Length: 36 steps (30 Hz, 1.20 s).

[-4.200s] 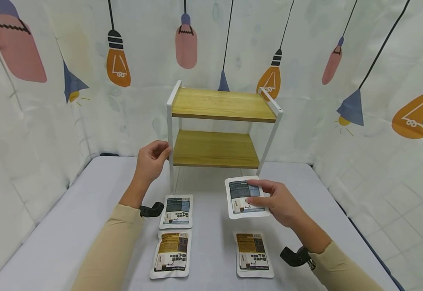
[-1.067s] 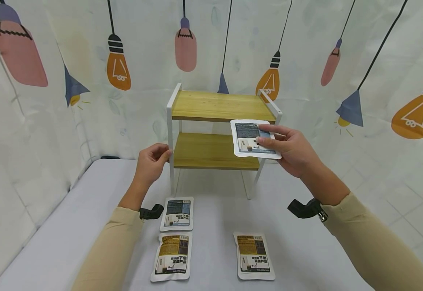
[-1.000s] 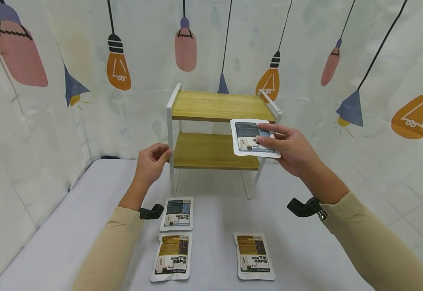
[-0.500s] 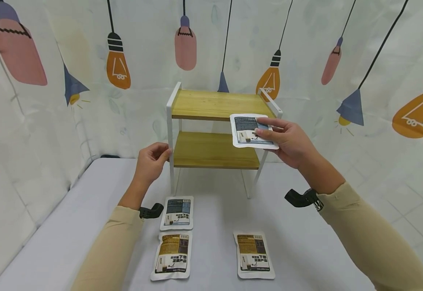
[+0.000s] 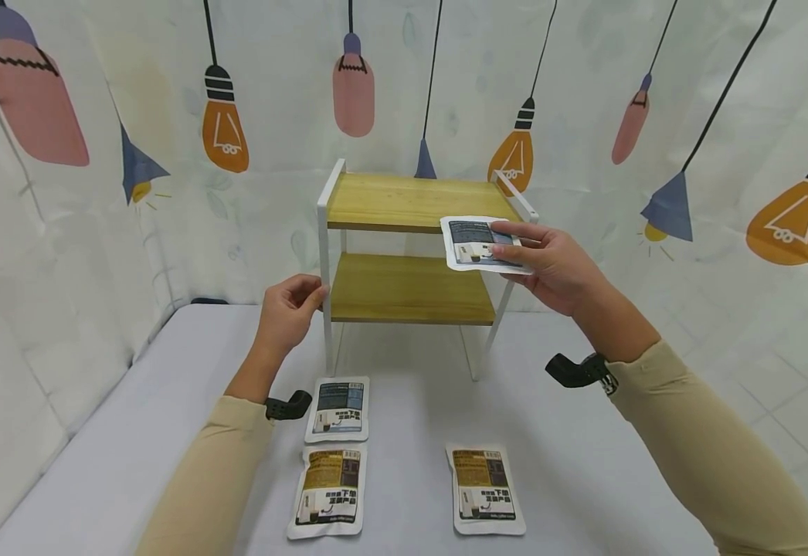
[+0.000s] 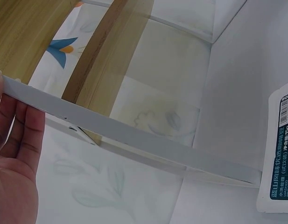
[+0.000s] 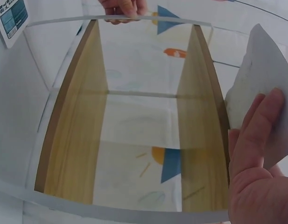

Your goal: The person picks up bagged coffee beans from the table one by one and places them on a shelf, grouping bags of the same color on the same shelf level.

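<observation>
My right hand (image 5: 550,266) pinches a white coffee pouch with a blue label (image 5: 476,245) between thumb and fingers. The pouch is tilted nearly flat at the right front edge of the upper board of a two-tier shelf (image 5: 411,202); whether it touches the board cannot be told. In the right wrist view the pouch's pale back (image 7: 260,70) shows beside that board. My left hand (image 5: 291,313) grips the shelf's white left front post, and the left wrist view shows its fingers (image 6: 29,135) behind the post (image 6: 134,133).
Another blue-label pouch (image 5: 337,409) lies on the white table before the shelf's left leg. Below it is a brown-label pouch (image 5: 327,492), and a second brown-label pouch (image 5: 486,490) lies to the right. A printed curtain (image 5: 272,208) stands behind the shelf.
My right hand has raised the blue-label pouch from above the table to the upper board's front edge, recently tipping it flatter. The left hand has stayed on the post.
</observation>
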Each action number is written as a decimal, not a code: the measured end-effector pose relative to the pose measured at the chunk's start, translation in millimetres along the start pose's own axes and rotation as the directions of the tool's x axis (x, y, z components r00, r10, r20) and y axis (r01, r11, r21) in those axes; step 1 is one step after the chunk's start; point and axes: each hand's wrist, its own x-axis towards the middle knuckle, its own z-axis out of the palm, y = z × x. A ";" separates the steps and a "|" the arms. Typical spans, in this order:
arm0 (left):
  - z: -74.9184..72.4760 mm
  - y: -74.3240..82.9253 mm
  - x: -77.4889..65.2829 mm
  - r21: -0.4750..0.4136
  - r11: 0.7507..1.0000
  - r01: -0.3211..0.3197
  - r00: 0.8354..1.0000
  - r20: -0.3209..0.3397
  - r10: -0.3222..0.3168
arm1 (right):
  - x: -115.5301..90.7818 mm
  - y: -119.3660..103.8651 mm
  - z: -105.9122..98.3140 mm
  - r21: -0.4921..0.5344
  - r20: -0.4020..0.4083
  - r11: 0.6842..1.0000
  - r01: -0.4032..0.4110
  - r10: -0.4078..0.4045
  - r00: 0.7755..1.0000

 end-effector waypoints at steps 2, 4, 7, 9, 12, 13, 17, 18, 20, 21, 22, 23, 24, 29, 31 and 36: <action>0.2 -6.8 1.7 -0.001 1.000 0.000 1.000 -0.001 0.000 | -0.3 -0.1 -1.2 -0.001 0.020 1.000 0.012 -0.012 1.000; 0.2 -10.3 2.6 -0.003 1.000 -0.004 1.000 -0.002 0.004 | -0.7 -0.3 -2.2 0.000 0.041 1.000 0.027 -0.027 0.999; 0.0 -10.1 2.4 -0.005 1.000 0.000 1.000 -0.002 0.000 | -1.5 -0.6 -3.5 0.020 0.070 0.999 0.042 -0.043 0.997; -0.2 -5.8 0.9 0.003 1.000 0.007 1.000 -0.001 -0.007 | -1.8 -0.6 -4.0 0.033 0.085 0.998 0.047 -0.049 0.995; -1.1 6.2 -3.0 0.006 1.000 0.014 1.000 0.005 -0.014 | -1.6 -0.6 -5.0 0.048 0.108 0.998 0.049 -0.054 0.993; -1.6 10.7 -4.5 0.007 1.000 0.013 1.000 0.007 -0.013 | -1.4 -0.5 -5.3 0.052 0.116 0.997 0.051 -0.057 0.992; -3.6 24.0 -8.4 0.000 1.000 0.001 1.000 0.012 -0.001 | -2.0 -0.7 -6.3 0.050 0.161 0.997 0.066 -0.073 0.984; -3.9 25.3 -8.6 -0.001 1.000 -0.002 1.000 0.012 0.002 | -2.2 -0.9 -6.5 0.044 0.172 0.997 0.071 -0.078 0.982; -4.2 26.3 -8.6 -0.004 1.000 -0.004 1.000 0.013 0.004 | -2.6 -1.2 -6.6 0.027 0.190 0.996 0.080 -0.084 0.978; -4.2 26.2 -8.4 -0.005 1.000 -0.003 1.000 0.013 0.003 | -2.6 -1.3 -6.8 0.018 0.196 0.996 0.083 -0.085 0.977; -4.2 25.8 -8.3 -0.005 1.000 -0.002 1.000 0.013 0.003 | -2.8 -1.5 -6.7 0.012 0.202 0.996 0.085 -0.086 0.976; -4.3 25.3 -8.1 -0.005 1.000 -0.001 1.000 0.013 0.001 | -2.7 -1.6 -6.7 0.006 0.207 0.996 0.087 -0.086 0.974; -4.4 24.9 -8.0 -0.005 1.000 -0.001 1.000 0.014 0.001 | -2.7 -1.8 -6.6 0.001 0.209 0.996 0.088 -0.086 0.974; -4.6 24.7 -8.1 -0.008 1.000 -0.004 1.000 0.015 0.004 | -2.3 -2.2 -5.5 -0.007 0.202 0.996 0.088 -0.084 0.976; -4.6 25.6 -8.4 -0.010 1.000 -0.003 1.000 0.017 0.003 | -1.3 -2.0 -5.2 -0.011 0.192 0.996 0.091 -0.087 0.978; -4.2 25.4 -8.5 -0.003 1.000 0.004 1.000 0.019 -0.004 | 1.3 -1.5 -4.3 -0.016 0.149 0.995 0.098 -0.095 0.984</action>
